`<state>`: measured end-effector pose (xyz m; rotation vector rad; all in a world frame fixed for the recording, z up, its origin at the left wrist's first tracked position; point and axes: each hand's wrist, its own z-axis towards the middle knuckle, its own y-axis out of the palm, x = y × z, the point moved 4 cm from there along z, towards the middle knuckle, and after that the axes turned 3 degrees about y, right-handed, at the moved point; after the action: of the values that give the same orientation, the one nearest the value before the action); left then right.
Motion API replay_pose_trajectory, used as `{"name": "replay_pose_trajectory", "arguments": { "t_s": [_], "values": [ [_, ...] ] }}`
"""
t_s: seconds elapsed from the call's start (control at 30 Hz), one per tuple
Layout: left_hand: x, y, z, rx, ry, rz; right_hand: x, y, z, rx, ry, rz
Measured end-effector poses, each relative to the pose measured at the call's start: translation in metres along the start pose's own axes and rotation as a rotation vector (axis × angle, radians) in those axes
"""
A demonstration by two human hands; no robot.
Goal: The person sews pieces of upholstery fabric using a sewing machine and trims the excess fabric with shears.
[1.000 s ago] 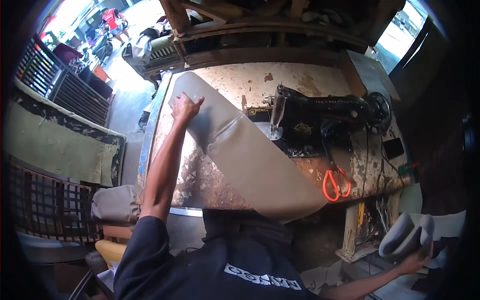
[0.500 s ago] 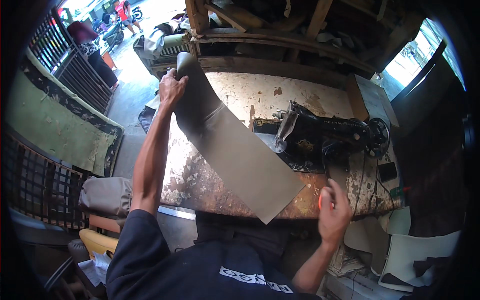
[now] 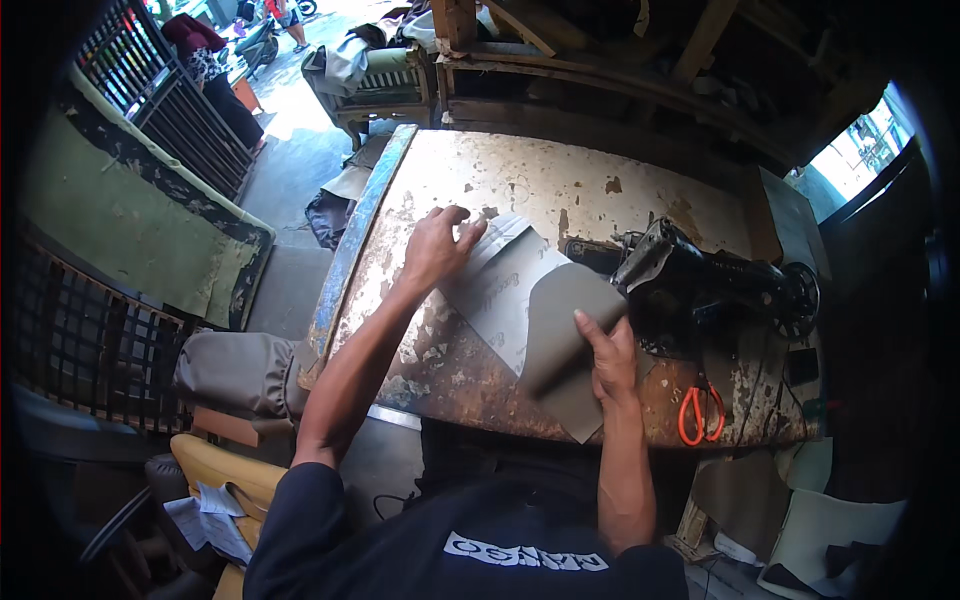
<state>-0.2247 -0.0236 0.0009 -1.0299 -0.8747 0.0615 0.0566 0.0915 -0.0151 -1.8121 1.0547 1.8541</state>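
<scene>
A strip of grey-brown vinyl-like sheet [image 3: 570, 305] lies across the front of the worn table, partly turned over so its pale printed backing shows. My right hand [image 3: 612, 362] grips the folded-over near-right part, thumb on top. At the sheet's far-left end is my left hand [image 3: 440, 245], its thumb and forefinger apart beside the edge; the other fingers are curled and partly hidden. Scissors with orange handles [image 3: 702, 414] rest on the table to the right of my right hand, blades pointing away. Just beyond the sheet stands a black sewing machine [image 3: 700, 280].
The table [image 3: 400, 350] has flaking paint and a blue left edge [image 3: 365, 230]. A dark flat object [image 3: 803, 366] sits by the machine's handwheel. Left of the table is a grey-brown covered cushion [image 3: 235, 370]. Wooden frames [image 3: 600, 70] stand behind; a person [image 3: 215, 90] is beyond the gate.
The sheet has come down from its raised position and been folded over, showing its backing. My right hand has left the scissors on the table and taken the sheet. My left hand has lowered.
</scene>
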Motion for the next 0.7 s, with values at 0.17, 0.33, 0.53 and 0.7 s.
{"name": "replay_pose_trajectory", "arguments": {
  "t_s": [0.17,0.33,0.53,0.7],
  "values": [
    [0.044,0.037,0.008,-0.167,-0.012,0.085,0.015,-0.019,-0.02,0.067,0.024,-0.049],
    [0.051,0.057,0.006,-0.146,0.11,0.36,0.009,-0.028,-0.037,0.02,0.083,-0.127],
    [0.025,0.057,0.006,-0.065,0.169,0.414,-0.051,0.0,-0.049,0.349,-0.357,-0.955],
    [0.075,0.005,-0.017,-0.044,0.196,-0.057,-0.078,0.022,0.015,0.11,-0.467,-0.853]
  ]
}}
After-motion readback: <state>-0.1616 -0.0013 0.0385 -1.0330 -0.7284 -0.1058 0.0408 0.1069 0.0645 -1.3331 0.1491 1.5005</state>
